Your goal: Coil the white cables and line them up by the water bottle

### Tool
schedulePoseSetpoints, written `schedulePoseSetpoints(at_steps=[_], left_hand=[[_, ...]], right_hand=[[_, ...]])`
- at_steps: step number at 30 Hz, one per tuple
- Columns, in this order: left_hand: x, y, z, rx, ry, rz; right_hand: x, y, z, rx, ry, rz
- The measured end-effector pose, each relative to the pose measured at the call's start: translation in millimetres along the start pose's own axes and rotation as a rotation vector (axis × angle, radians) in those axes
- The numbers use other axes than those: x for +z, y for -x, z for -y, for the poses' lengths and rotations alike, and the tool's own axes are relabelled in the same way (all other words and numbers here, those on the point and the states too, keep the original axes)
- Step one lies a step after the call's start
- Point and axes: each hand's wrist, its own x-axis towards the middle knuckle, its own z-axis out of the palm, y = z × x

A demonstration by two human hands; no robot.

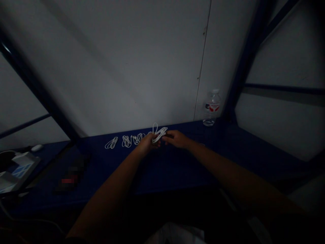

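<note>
white cable (160, 134), thin and loosely looped, sits gripped in the left hand (148, 142), the right hand (175, 139) half-curled at it, hold unclear.

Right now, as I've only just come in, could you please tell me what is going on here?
A person is handling a looped white cable above a blue surface. The left hand grips it, and the right hand is at its other side; the dim light hides whether that one grips too. At least three more white cable bundles lie to the left, and a clear bottle stands to the right.
</note>
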Motion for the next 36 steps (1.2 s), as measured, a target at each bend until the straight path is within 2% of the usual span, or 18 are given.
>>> schedulePoseSetpoints(at_steps=[5,8,14,20,25,30,33,36], left_hand=[[-3.9,-1,5,0.114,-0.454,-0.048],[-5.6,3,5,0.207,-0.648,-0.042],[-0.3,5,4,0.156,-0.601,0.097],[1.4,6,4,0.129,-0.602,0.066],[2.2,4,4,0.053,-0.565,-0.015],[4.9,2,8,0.109,-0.672,-0.024],[7.3,2,10,0.164,-0.661,-0.027],[8.2,1,9,0.159,-0.590,-0.048]], right_hand=[[3,1,7,0.082,-0.074,-0.111],[1,0,5,0.087,-0.116,-0.119],[3,-2,-3,0.065,-0.129,-0.038],[7,-2,-8,0.059,-0.037,0.042],[12,-2,-6,0.094,0.001,-0.029],[18,-1,1,0.168,0.101,-0.121],[20,-1,3,0.218,0.027,-0.156],[20,-2,3,0.197,-0.070,-0.175]])
